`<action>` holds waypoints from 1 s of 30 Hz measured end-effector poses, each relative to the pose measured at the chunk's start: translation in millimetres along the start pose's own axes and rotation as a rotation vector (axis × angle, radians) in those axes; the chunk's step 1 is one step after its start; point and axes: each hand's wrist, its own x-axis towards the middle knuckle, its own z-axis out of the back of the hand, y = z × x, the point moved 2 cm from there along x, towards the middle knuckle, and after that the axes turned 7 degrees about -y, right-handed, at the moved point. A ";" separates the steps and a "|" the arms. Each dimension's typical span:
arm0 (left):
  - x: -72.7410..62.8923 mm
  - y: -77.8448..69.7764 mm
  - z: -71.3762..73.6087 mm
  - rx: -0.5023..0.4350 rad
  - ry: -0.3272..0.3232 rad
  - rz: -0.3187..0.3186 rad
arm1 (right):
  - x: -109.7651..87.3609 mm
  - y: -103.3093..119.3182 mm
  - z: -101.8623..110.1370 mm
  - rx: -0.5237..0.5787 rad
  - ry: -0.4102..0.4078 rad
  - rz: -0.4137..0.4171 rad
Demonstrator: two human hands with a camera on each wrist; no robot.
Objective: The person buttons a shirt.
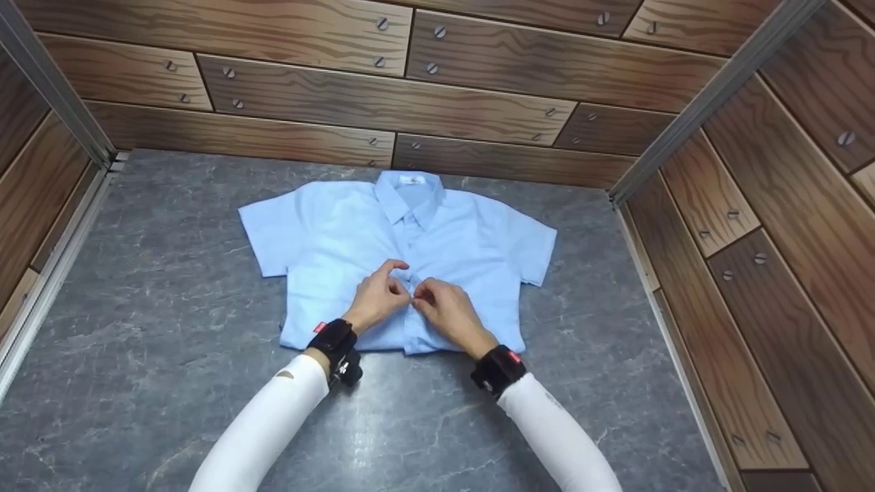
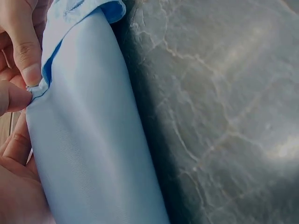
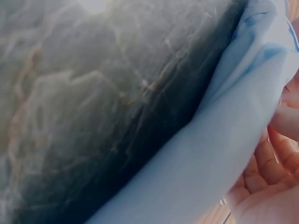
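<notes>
A light blue short-sleeved shirt [image 1: 335, 239] lies front side up, its collar at the far end and its lower part folded under. Around the middle of the button placket, my left hand [image 1: 377, 298] pinches the cloth between thumb and fingertips. Facing it from the other side, my right hand [image 1: 449, 311] pinches the same strip, the fingertips of both hands almost meeting. The left wrist view shows the gathered placket edge [image 2: 39, 88] between the fingertips. Whether a button sits there is hidden. In the right wrist view, fingers [image 3: 268, 163] curl beside the shirt's raised cloth [image 3: 210, 149].
The shirt lies on a grey marble-patterned table [image 1: 171, 383]. Wood-patterned panels [image 1: 307, 82] stand behind it and at both sides, with metal corner posts [image 1: 711, 102]. Both wrists wear black camera straps [image 1: 333, 342] over white sleeves [image 1: 266, 424].
</notes>
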 end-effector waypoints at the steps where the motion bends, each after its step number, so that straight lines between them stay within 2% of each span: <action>1: -0.2 -0.7 -0.7 0.004 0.001 -0.007 | 0.2 0.0 0.8 -0.007 0.007 0.005; 5: -2.3 -2.7 -4.0 0.033 -0.007 -0.059 | 1.4 0.2 4.2 -0.023 0.045 0.029; 8: -5.4 -2.6 -6.3 0.075 -0.023 -0.152 | 3.9 -2.3 5.4 0.038 0.097 0.003; 10: -8.0 -1.8 -6.8 0.125 -0.039 -0.233 | 6.1 -5.7 5.0 0.127 0.155 -0.071; 13: -11.6 -1.0 -7.3 0.245 -0.057 -0.391 | 8.7 -12.1 3.3 0.296 0.251 -0.231; 15: -12.6 -0.9 -7.6 0.295 -0.052 -0.457 | 9.9 -15.4 3.5 0.385 0.296 -0.329; 16: -13.0 -0.1 -7.8 0.297 -0.036 -0.465 | 10.1 -16.1 3.3 0.414 0.312 -0.361; 18: -12.9 0.9 -7.8 0.256 0.020 -0.434 | 10.8 -16.5 3.6 0.437 0.329 -0.388; 21: -11.0 2.2 -7.7 0.160 0.069 -0.344 | 11.9 -15.7 4.6 0.432 0.337 -0.371; 23: -10.0 1.9 -7.2 0.141 0.081 -0.317 | 11.8 -15.9 4.5 0.437 0.342 -0.364; 26: -9.8 0.4 -6.6 0.198 0.066 -0.357 | 10.8 -17.5 3.6 0.467 0.365 -0.375; 30: -11.5 -1.0 -7.2 0.294 0.044 -0.476 | 9.8 -18.8 4.3 0.482 0.379 -0.392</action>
